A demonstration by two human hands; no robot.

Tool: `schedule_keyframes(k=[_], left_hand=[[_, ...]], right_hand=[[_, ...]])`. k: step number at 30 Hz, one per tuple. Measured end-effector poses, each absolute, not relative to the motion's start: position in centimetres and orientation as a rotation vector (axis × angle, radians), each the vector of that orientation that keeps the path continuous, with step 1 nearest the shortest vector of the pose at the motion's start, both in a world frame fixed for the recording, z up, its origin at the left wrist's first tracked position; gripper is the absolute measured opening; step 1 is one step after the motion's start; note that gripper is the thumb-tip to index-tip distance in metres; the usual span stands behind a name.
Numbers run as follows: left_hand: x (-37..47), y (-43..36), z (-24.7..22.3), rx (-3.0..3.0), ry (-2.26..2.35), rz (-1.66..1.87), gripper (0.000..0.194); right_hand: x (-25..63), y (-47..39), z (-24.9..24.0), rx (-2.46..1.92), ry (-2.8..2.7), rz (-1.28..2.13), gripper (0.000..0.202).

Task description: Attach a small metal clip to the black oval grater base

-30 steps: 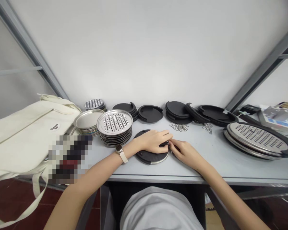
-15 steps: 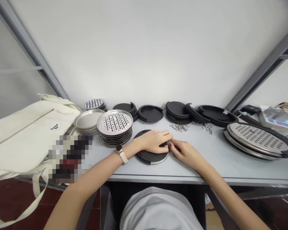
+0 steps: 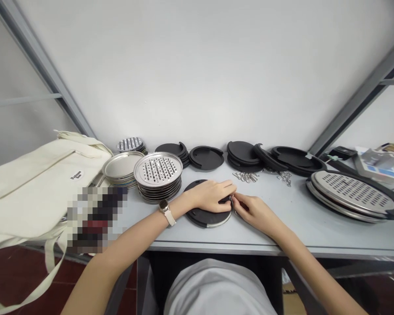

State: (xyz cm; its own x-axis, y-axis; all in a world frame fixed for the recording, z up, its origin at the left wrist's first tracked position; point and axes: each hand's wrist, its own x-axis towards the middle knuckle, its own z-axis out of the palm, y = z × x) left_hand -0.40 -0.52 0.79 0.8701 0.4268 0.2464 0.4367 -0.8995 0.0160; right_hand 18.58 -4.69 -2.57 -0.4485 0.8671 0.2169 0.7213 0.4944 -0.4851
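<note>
In front of me on the table lies a round black disc [image 3: 206, 217] with a strip of metal rim along its lower right edge. Draped across its top, my left hand [image 3: 213, 194] holds it down, the fingers curling to the right edge. My right hand [image 3: 252, 211] is closed in a pinch at that same edge, beside the left fingertips. Between its thumb and forefinger shows a bit of a small metal clip [image 3: 231, 199], mostly hidden. More wire clips [image 3: 246, 176] lie in a loose pile beyond the hands.
Left of the disc stand a stack of round metal graters [image 3: 158, 169] and a stack of plain metal discs [image 3: 123, 165]. Black round holders [image 3: 206, 157] line the wall. Large oval grater plates [image 3: 354, 190] lie right. A cream bag [image 3: 42, 183] covers the left end.
Both hands stay at the disc's right edge with hardly any shift. The whole view has moved slightly down in the picture.
</note>
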Motion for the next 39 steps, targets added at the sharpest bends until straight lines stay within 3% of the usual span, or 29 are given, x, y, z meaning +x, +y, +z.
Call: schedule_keyframes(k=[39], left_hand=[[-0.46, -0.37, 0.65, -2.979, -0.67, -0.38, 0.015]], right_hand=[[18.66, -4.73, -2.54, -1.335, -2.315, 0.505, 0.025]])
